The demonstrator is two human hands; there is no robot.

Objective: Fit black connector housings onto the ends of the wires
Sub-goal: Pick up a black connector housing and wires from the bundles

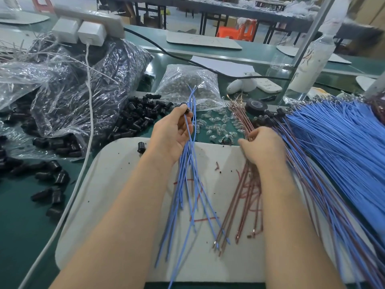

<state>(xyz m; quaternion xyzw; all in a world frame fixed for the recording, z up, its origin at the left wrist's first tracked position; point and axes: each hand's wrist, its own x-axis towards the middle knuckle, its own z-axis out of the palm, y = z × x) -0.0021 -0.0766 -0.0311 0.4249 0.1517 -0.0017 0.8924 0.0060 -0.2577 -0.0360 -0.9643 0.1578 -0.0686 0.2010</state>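
Left hand [171, 132]: palm up over the far edge of the white mat [116, 184], fingers curled round a loose bunch of blue wires [188, 174]. A black connector housing [184, 105] sits at its fingertips, up against the wires. Can't tell if any wire end is seated in it. The wires' far ends stick up past the fingertips and the near ends fan out across the mat.

Right hand [263, 146]: knuckles up at the mat's right side, fingers curled into a bunch of brown wires [239, 197], gripping them. Their metal-tipped near ends lie on the mat.

Housing stock: loose housings [141, 115] are piled on the green table [20, 236] just beyond the mat. More spill from a clear plastic bag [83, 84] on the left. One single housing [141, 147] sits on the mat's far left corner, just beside the left wrist.

Also on the table:
- Bag of clear parts [187, 84] behind the left hand.
- Scattered clear parts [218, 126] between the two hands.
- Roll of black tape [256, 106] beyond the right hand.
- Big blue wire bundle [337, 142] on the right, mixed with brown at its near edge.
- White cable [89, 122] running along the mat's left side.
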